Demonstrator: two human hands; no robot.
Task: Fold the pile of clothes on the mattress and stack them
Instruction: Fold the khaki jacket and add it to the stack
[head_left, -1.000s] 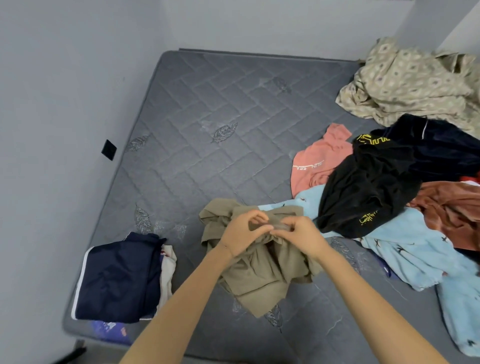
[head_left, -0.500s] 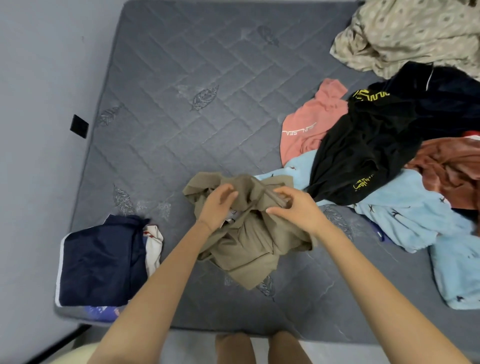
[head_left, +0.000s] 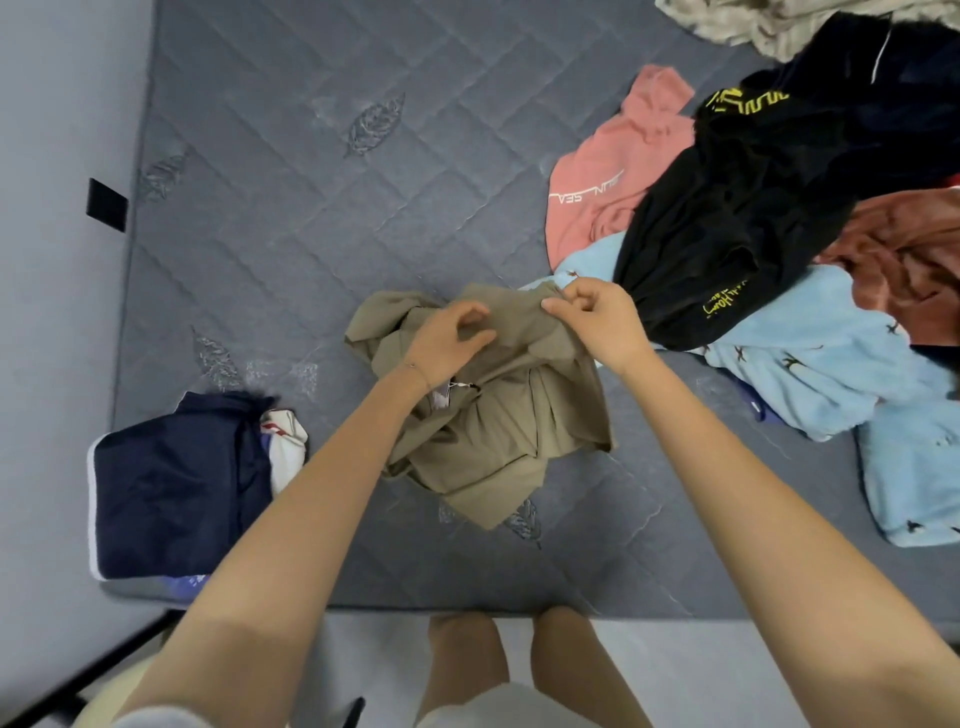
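My right hand pinches the far edge of the crumpled khaki garment, and my left hand curls into the fabric just beside it. The garment lies bunched on the mattress near its front edge, between the folded navy stack and the unfolded pile. To do this well, I judge I should find 2 matching corners, draw the hands apart and spread the cloth flat before any fold, clear of the light blue piece
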